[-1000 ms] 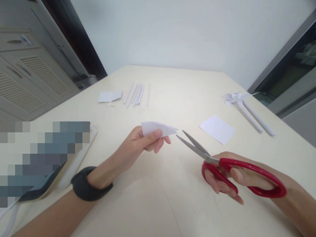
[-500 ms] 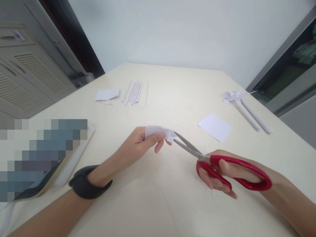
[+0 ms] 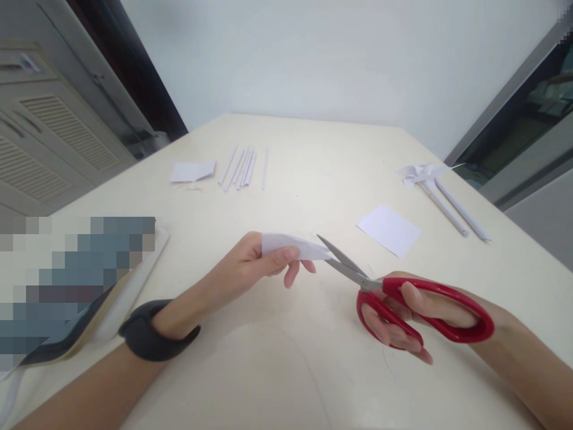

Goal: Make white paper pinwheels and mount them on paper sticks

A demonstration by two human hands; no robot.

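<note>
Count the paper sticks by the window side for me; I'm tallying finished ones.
2. Both rolled paper sticks lie side by side at the table's far right, their tops at a folded paper shape.

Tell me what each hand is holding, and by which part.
Left hand pinches the folded white paper at its left end. Right hand holds the red-handled scissors by the handle loops.

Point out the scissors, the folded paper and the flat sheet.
scissors (image 3: pixel 425 310): head view, on the red handle.
folded paper (image 3: pixel 290 246): head view, on its white top face beyond the thumb.
flat sheet (image 3: pixel 388 230): head view, at its middle.
</note>
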